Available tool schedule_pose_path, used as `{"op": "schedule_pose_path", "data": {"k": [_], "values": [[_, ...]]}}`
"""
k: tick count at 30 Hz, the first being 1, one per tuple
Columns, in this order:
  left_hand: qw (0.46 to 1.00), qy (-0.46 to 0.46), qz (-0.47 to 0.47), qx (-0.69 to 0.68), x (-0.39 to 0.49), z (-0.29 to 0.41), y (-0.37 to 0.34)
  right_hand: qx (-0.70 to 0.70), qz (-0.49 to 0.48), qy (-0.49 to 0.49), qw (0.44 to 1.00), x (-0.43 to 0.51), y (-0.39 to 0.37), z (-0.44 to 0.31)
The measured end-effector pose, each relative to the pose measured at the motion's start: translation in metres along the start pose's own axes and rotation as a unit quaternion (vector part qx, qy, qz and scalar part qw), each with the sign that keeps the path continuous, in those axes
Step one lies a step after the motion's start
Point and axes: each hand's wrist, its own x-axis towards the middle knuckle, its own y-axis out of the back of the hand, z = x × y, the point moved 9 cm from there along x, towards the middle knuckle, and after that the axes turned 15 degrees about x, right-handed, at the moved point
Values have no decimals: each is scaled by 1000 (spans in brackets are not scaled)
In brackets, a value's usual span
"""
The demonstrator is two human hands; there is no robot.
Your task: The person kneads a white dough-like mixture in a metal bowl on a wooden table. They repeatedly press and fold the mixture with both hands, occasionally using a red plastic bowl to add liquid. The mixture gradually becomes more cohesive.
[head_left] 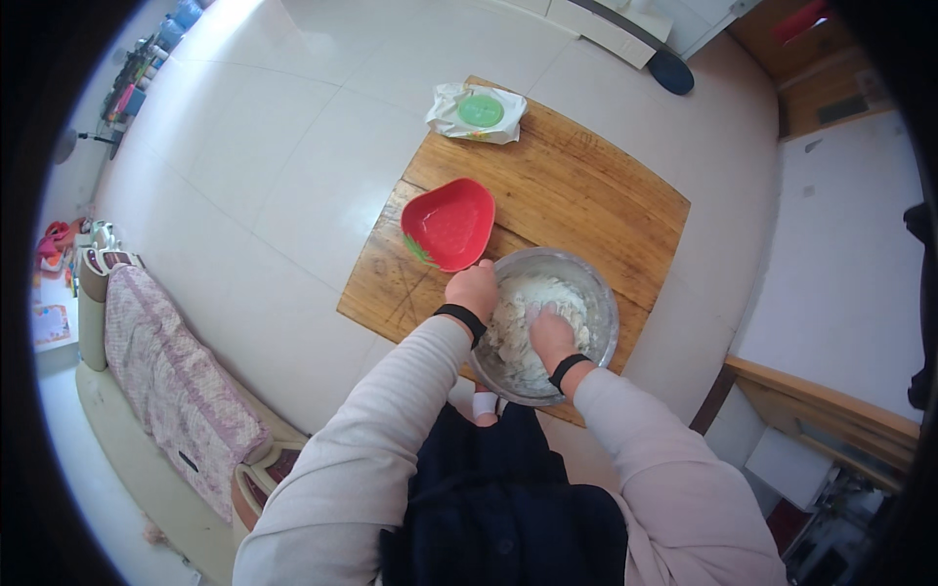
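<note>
A round metal bowl (605, 322) stands at the near edge of a wooden table, with a shaggy mix of flour and dough (513, 322) inside. My left hand (475, 288) is closed on the bowl's left rim. Inside the bowl, my right hand (551, 333) reaches down into the mix, its fingers coated with flour and partly hidden in it. Just beyond my left hand sits a red strawberry-shaped bowl (451, 223) with a green leaf on its side; nothing shows inside it.
The wooden table (586, 176) carries a pack of wipes (476, 113) with a green lid at its far left corner. To the left is a sofa (176, 388) with a quilted cover. A white-topped surface (843, 256) stands to the right, and a white cabinet (601, 33) beyond the table.
</note>
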Motion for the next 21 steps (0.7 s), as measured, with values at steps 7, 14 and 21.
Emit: {"op": "schedule_pose_path", "data": {"k": [7, 14, 21], "values": [[1000, -18, 18, -17, -4, -1, 1, 59, 82, -108, 989, 25, 11, 2], [996, 23, -6, -82, -34, -26, -36, -35, -117, 102, 987, 30, 51, -41], [993, -5, -59, -98, -34, -33, -63, -60, -84, 114, 988, 30, 76, -91]]}}
